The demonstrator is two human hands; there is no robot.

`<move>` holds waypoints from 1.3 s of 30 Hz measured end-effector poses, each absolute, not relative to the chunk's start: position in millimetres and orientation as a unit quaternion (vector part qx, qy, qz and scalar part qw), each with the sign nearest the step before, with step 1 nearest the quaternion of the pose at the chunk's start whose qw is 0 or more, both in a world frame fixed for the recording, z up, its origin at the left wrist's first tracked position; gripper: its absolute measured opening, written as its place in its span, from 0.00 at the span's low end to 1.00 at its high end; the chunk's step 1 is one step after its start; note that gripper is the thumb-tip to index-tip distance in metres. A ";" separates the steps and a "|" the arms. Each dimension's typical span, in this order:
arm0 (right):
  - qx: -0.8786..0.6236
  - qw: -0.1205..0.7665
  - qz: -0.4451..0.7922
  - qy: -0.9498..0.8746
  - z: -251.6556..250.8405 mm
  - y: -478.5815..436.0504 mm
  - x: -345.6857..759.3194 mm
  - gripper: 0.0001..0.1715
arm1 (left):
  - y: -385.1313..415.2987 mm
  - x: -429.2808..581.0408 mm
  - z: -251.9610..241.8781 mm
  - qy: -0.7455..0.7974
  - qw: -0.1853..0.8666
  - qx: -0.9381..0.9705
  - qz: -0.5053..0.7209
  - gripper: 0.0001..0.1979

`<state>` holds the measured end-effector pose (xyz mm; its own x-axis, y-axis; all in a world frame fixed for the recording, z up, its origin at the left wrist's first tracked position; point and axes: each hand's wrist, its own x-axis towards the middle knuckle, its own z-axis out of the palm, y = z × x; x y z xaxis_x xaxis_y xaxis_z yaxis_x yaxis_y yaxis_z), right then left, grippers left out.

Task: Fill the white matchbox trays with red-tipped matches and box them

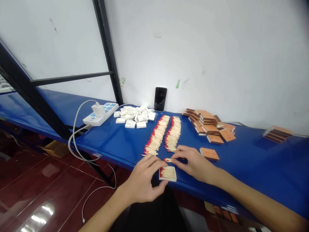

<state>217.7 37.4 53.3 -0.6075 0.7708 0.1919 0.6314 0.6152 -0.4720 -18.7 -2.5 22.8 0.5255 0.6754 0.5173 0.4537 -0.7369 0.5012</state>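
Observation:
A small white tray (174,178) partly filled with red-tipped matches (167,173) sits at the shelf's front edge. My left hand (146,180) grips it between thumb and fingers at its left side. Just above the tray, my right hand (190,162) pinches a few matches (169,160), red heads pointing left. Two long rows of matches lie behind the hands, the left row (156,135) and the right row (173,133).
White box trays (136,115) are heaped at the back left beside a power strip (101,114) with a cable. A phone (160,99) leans on the wall. Orange matchboxes (210,124) are piled at right, one nearer (209,153), a stack (277,133) farther right.

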 end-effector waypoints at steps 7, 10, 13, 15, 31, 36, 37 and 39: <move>-0.397 0.171 0.185 -0.883 54.0 34.7 221.4 0.08 | -2.8 -17.3 24.4 0.332 0.149 0.859 0.361 0.15; -0.389 0.160 0.169 -0.891 53.3 32.9 221.6 0.07 | -3.0 -17.0 24.8 0.332 0.148 0.858 0.363 0.14; -0.396 0.140 0.139 -0.897 52.6 32.9 221.4 0.08 | -3.0 -17.3 23.9 0.337 0.146 0.856 0.363 0.15; -0.402 0.130 0.122 -0.898 54.2 33.4 222.0 0.09 | -2.7 -17.7 22.8 0.342 0.146 0.855 0.362 0.15; -0.351 0.190 0.225 -0.889 61.9 21.1 213.5 0.06 | -4.4 -7.4 18.5 0.412 0.157 0.825 0.354 0.16; -0.354 0.196 0.237 -0.883 59.6 25.0 211.4 0.07 | -2.9 -7.3 22.4 0.396 0.152 0.818 0.387 0.16; -0.354 0.199 0.237 -0.883 60.1 24.7 211.5 0.07 | -7.1 -10.1 24.6 0.379 0.146 0.818 0.408 0.15; -0.355 0.208 0.237 -0.880 61.5 23.8 212.7 0.07 | -23.8 -18.5 29.6 0.351 0.127 0.812 0.448 0.11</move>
<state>212.7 23.8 61.5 -0.6618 0.7232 0.1974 0.5263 0.6358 -0.5646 -18.5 -23.8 29.6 0.3513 0.6849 0.6384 0.4567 -0.7205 0.5218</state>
